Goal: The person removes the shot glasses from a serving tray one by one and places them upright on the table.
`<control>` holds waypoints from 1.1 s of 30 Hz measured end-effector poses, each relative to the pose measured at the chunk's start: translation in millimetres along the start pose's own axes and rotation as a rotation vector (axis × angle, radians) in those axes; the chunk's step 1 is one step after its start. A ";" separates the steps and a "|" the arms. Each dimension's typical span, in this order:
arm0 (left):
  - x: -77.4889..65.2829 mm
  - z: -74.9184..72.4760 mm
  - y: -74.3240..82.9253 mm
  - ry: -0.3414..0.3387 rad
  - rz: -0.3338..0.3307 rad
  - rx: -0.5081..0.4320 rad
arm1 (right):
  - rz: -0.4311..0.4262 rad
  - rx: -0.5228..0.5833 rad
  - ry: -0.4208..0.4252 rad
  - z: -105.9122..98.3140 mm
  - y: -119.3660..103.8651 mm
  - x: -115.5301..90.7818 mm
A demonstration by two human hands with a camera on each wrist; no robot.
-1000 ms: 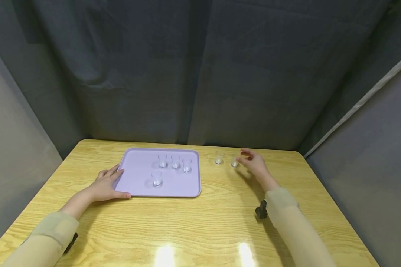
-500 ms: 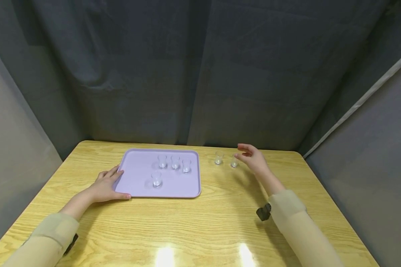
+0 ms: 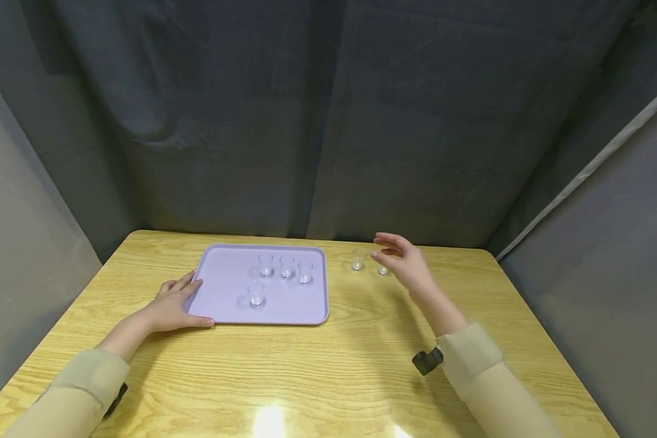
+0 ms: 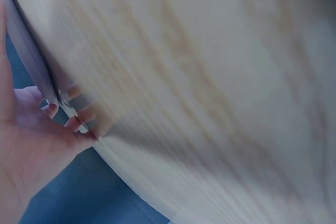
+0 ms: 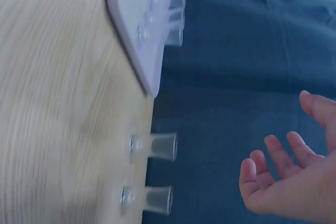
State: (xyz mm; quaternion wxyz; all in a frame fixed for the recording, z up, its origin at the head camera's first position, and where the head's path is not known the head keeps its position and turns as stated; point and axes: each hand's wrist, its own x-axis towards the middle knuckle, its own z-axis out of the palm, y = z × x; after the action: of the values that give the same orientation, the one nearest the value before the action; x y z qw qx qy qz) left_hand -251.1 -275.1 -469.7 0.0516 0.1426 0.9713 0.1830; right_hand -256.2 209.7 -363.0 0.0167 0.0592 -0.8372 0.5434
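Observation:
A pale purple tray (image 3: 221,304) lies on the table with several small clear glasses on it, one standing nearer the front (image 3: 257,295). My left hand (image 3: 170,309) rests at its left front corner, fingers spread along the left rim, thumb along the front edge. To the right of the tray, two more clear glasses stand upright on the wood: the left one (image 3: 358,260) and the right one (image 3: 382,269). My right hand (image 3: 407,264) hovers over them with nothing in its fingers, partly hiding the right glass. In the right wrist view the right hand (image 5: 294,174) is apart from both glasses.
The wooden table (image 3: 285,371) ends at the back against a dark curtain (image 3: 317,121). Grey panels flank it on the left (image 3: 22,243) and right (image 3: 608,243). Each sleeve cuff carries a small black device, the right one (image 3: 428,361) hanging above the table.
My right hand has drawn away from the right glass, rising and shifting left above it. That glass stays standing. The left hand and tray have kept their place.

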 end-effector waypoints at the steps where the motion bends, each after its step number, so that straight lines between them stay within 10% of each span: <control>1: 0.1 0.1 -0.2 0.000 0.001 0.001 | -0.013 0.004 0.002 2.2 -2.0 -1.5; 33: -0.8 -2.2 4.5 0.001 0.008 0.007 | -0.090 0.229 -0.142 128.8 -36.6 -30.6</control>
State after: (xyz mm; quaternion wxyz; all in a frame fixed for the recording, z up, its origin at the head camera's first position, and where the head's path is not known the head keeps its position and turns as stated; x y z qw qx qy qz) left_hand -249.4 -272.0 -465.9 0.0499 0.1464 0.9715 0.1798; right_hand -216.9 80.0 -385.2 -0.0251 0.1367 -0.7653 0.6285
